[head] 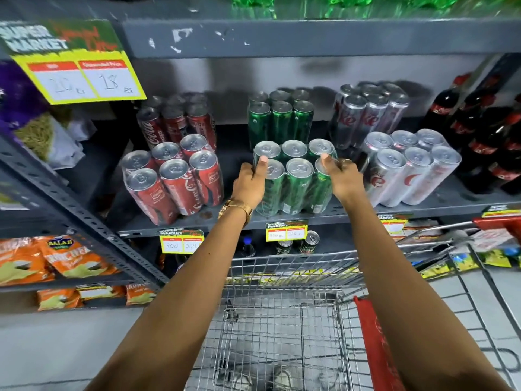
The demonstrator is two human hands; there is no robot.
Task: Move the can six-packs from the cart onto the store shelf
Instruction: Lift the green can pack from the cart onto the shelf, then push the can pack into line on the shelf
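Gripping green 6-pack (293, 176), both hands (249, 184)

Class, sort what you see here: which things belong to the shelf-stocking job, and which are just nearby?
Job: green six-pack held by left hand and right hand; red six-pack; silver six-pack; shelf; cart.

Nearby: snack bags; cola bottles; yellow price sign.

grey metal racks (84, 218) with yellow price tags (181, 240) line a supermarket aisle above a pale concrete floor (56, 348).
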